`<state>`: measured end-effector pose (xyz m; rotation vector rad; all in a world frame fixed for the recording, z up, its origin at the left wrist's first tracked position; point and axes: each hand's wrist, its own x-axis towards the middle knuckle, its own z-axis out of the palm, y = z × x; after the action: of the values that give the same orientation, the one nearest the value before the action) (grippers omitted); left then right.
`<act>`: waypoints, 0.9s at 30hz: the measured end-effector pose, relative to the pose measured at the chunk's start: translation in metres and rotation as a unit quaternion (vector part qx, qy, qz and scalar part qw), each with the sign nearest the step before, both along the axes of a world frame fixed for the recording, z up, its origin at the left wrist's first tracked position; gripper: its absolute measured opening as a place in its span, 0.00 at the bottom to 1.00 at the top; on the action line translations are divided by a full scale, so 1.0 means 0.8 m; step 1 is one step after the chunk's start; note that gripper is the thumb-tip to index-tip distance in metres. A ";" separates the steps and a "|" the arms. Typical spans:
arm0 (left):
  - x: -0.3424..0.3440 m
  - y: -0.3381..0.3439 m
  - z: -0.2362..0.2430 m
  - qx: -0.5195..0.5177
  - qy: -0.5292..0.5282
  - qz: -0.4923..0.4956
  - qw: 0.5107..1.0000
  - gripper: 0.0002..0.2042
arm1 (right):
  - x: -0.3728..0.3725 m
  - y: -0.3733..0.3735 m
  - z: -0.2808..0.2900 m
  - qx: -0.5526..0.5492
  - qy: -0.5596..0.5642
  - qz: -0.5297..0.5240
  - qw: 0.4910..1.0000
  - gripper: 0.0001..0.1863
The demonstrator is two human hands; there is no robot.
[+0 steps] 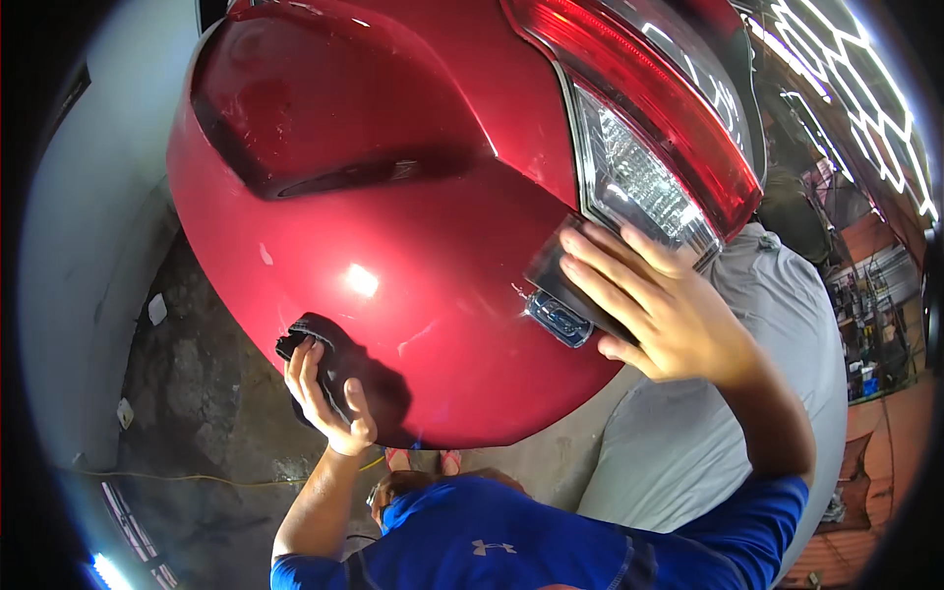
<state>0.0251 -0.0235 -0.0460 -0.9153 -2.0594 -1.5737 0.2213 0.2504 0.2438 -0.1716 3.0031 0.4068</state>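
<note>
Left hand (332,408), cloth (319,327); right hand (657,307), pad (553,273)

left hand (334,408): fingers (307,372) bent closed, thumb (358,398) raised apart | left forearm (315,501): slanting up toward the wrist | right hand (657,307): farther forward, palm down, fingers outstretched, thumb held apart | right forearm (755,383): angled inward from bent elbow (790,457)

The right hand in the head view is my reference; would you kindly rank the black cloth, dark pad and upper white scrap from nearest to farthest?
1. Dark pad: nearest, under the fingers of the right hand.
2. Black cloth: well to the left, in the left hand.
3. Upper white scrap: farthest, on the floor beyond the cloth, farther left.
</note>
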 end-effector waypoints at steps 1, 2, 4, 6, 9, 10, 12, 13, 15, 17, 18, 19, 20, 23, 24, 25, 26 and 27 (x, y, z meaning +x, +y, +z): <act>0.001 0.002 0.001 -0.001 0.006 -0.005 1.000 0.29 | 0.046 0.004 -0.008 0.020 -0.012 -0.013 1.000 0.49; 0.001 -0.003 0.006 -0.008 0.019 -0.002 1.000 0.29 | 0.082 0.007 -0.011 -0.028 -0.058 -0.075 0.995 0.50; 0.007 0.004 0.007 -0.009 0.021 -0.015 1.000 0.30 | 0.102 0.006 -0.006 0.026 -0.072 -0.076 0.994 0.52; 0.009 0.007 0.003 -0.010 0.005 -0.018 1.000 0.29 | 0.048 -0.001 0.006 0.033 -0.054 -0.041 0.997 0.49; 0.006 0.014 0.004 -0.012 -0.005 -0.028 1.000 0.30 | -0.062 0.014 -0.011 0.034 0.041 0.056 0.997 0.45; 0.003 0.009 0.005 -0.014 -0.002 -0.029 0.999 0.30 | -0.069 0.009 -0.013 0.040 0.045 0.057 0.997 0.45; 0.006 0.012 0.005 -0.011 0.002 -0.029 1.000 0.30 | -0.072 0.004 -0.008 0.052 0.050 0.052 0.996 0.45; 0.004 0.002 0.001 -0.021 0.002 -0.019 1.000 0.30 | -0.056 0.004 -0.008 0.045 0.026 0.042 0.998 0.45; 0.002 -0.007 0.001 -0.029 0.006 -0.003 1.000 0.30 | 0.000 -0.006 0.003 0.059 -0.037 -0.010 0.998 0.45; 0.002 -0.008 0.005 -0.030 0.015 -0.014 0.999 0.30 | 0.069 0.003 -0.014 -0.003 -0.048 -0.078 0.996 0.45; 0.006 0.000 0.005 -0.023 0.015 -0.017 0.999 0.30 | 0.077 -0.002 -0.011 0.022 -0.050 -0.080 0.995 0.46; 0.007 0.005 0.005 -0.020 0.017 -0.017 1.000 0.30 | 0.061 0.001 -0.005 0.022 -0.039 -0.051 0.998 0.46; 0.006 0.004 0.006 -0.022 0.020 -0.020 0.999 0.30 | 0.024 0.002 0.002 0.016 -0.026 -0.025 0.999 0.46; 0.003 0.012 0.002 0.000 0.016 -0.035 0.999 0.30 | -0.079 0.007 -0.008 0.031 0.034 0.050 0.998 0.46; 0.004 0.015 -0.002 0.007 0.001 -0.035 0.999 0.30 | -0.097 0.003 -0.011 0.041 0.048 0.058 0.996 0.43; -0.001 0.010 -0.003 0.005 -0.004 -0.033 0.999 0.30 | -0.108 -0.002 -0.016 0.043 0.073 0.066 0.994 0.41; 0.001 0.008 -0.002 0.005 -0.004 -0.027 1.000 0.31 | -0.098 -0.001 -0.016 0.022 0.057 0.050 0.997 0.42; 0.001 0.005 -0.001 -0.007 0.004 -0.027 1.000 0.30 | -0.075 0.001 -0.014 0.003 0.040 0.032 0.999 0.44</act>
<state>0.0257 -0.0196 -0.0468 -0.9884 -2.0577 -1.5828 0.1610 0.2511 0.2326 -0.2577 3.0805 0.4374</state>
